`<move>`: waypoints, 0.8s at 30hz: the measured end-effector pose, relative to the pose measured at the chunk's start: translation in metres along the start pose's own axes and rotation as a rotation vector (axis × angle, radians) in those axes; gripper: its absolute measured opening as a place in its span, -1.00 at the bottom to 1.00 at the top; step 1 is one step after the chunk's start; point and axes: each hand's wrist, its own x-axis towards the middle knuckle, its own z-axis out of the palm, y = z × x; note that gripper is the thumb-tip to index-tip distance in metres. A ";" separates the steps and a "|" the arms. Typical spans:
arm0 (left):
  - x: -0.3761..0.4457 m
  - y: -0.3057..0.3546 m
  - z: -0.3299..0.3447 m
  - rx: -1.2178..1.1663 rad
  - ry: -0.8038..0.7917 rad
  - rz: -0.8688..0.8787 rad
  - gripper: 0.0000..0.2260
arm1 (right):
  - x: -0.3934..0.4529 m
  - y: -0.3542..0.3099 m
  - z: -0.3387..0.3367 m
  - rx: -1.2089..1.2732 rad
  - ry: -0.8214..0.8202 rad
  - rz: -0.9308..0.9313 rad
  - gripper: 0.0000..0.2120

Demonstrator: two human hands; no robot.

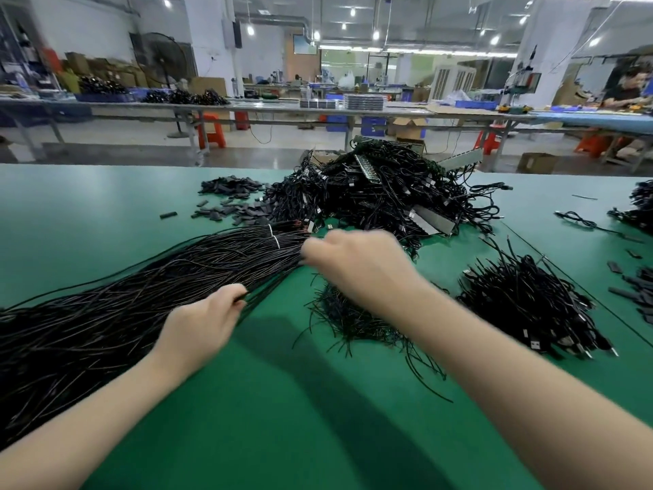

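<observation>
**A:** Where is the wire bundle (141,305)?

**B:** It lies flat on the green worktop (282,419), running in from the left edge. It narrows to a tip just past its two white ties (274,238).

**A:** And the hands?

**B:** The left hand (201,323) is at the near side of the bundle, short of the ties, with its fingertips pinched on a few strands. The right hand (357,267) is at the bundle's tip with its fingers curled tight. It looks clamped on the strand ends, though blur softens the fingers.

**A:** So which step is this?

**B:** I'd say they are separating a small share of wires from the bundle. One hand steadies the strands while the other takes them by the ends.

**A:** What does the next move call for?

**B:** Probably a straight pull along the line of the bundle, away from the ties, with the left hand pinning the rest. A sideways tug could snag the neighbouring strands.

**A:** Anything close by to watch?

**B:** Beyond the tip there is a big cable tangle (381,192), with small black sleeves (233,203) beside it. A thin wire heap (346,320) lies just to the right of the bundle, under the right forearm. A plug-cable heap (523,302) sits farther right. Pulled strands could catch on any of them.
</observation>
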 end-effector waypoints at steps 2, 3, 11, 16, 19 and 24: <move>-0.014 -0.024 -0.009 0.093 -0.078 -0.035 -0.63 | 0.007 0.029 -0.026 -0.109 0.081 0.007 -0.93; -0.021 -0.034 -0.013 0.123 -0.110 -0.063 -0.66 | 0.007 0.044 -0.039 -0.156 0.083 0.027 -0.86; -0.006 -0.062 -0.024 0.245 -0.359 -0.432 -0.84 | -0.062 0.133 -0.074 -0.216 0.007 0.453 -0.70; 0.031 -0.028 -0.035 0.058 -0.325 -0.483 -0.84 | -0.141 0.147 -0.040 -0.143 -0.664 0.775 -0.80; 0.060 0.012 -0.036 -0.280 -0.339 -0.524 -0.95 | -0.179 0.122 -0.002 -0.027 -0.836 0.746 -0.80; 0.098 0.068 -0.031 -1.182 -0.533 -0.710 -0.86 | -0.197 0.084 0.022 -0.067 -0.945 0.702 -0.65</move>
